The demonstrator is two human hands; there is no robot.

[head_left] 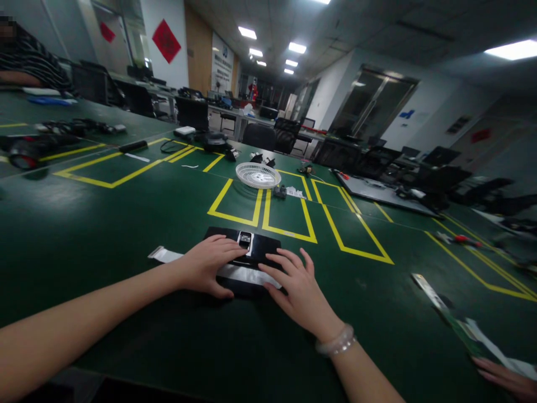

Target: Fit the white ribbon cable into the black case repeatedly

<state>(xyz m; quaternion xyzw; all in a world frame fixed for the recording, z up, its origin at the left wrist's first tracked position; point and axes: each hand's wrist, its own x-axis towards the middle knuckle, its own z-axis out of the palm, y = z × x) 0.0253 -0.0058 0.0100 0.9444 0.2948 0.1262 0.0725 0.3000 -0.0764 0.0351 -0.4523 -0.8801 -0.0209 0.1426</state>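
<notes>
Right in front of me a glossy black panel lies on the green table. Near its upper middle sits a small silver-framed square part. A white flat ribbon cable runs across the panel, and its left end sticks out past my wrist onto the table. My left hand rests on the left side of the panel, fingers stretched out and thumb apart. On the right side my right hand, wearing a clear bead bracelet, has its fingers spread, the lower ones touching the ribbon cable.
Beyond the panel stands a white round basket among yellow tape outlines. At the lower right another person's hand is near a long thin strip. A grey board lies at the back right, dark parts at the left.
</notes>
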